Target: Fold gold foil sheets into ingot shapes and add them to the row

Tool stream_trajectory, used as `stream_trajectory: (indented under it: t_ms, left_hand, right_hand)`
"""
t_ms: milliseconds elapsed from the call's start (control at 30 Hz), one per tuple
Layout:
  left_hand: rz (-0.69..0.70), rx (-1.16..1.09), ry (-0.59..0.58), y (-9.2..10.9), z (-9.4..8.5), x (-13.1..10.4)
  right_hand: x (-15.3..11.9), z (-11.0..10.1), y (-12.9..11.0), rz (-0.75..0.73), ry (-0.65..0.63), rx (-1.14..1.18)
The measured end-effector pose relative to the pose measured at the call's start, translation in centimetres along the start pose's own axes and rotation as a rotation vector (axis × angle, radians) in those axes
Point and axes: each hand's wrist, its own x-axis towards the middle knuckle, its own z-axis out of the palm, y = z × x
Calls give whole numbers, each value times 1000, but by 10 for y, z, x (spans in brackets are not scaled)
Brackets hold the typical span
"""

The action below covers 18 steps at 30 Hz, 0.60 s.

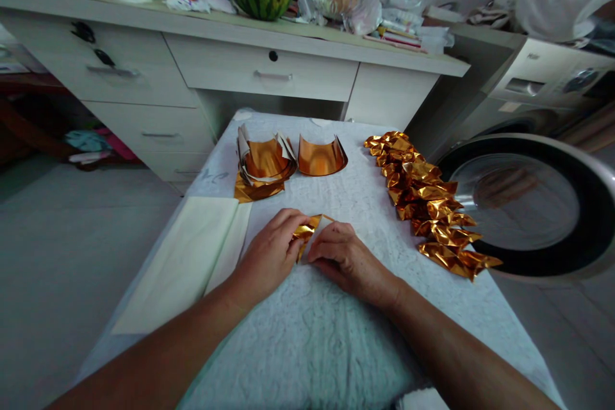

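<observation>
Left hand: the left hand (276,246) is pinching the gold foil piece (314,225) from its left side, fingers closed on it.
Right hand: the right hand (348,259) has the same piece by its pale side, fingertips bunched, just beside the left hand.
Foil piece: right there between both hands, over the cloth-covered table (336,346).
Beyond the hands: curved gold sheets (264,160), and just right of them another curved sheet (321,159).
Left of the hands: pale paper (182,256), lying flat.
Right of the hands: a row of crumpled gold foil shapes (423,192), running away towards the drawers (259,67).
</observation>
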Motion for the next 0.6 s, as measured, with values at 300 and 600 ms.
stream_trajectory:
  t_ms: [300,600]
  left_hand:
    - [-47,189,-11,2,-6,-1]
    - [-57,148,-207,8,-16,-6]
  right_hand:
    - [2,-2,2,87,46,82]
    - [4,0,1,155,42,13]
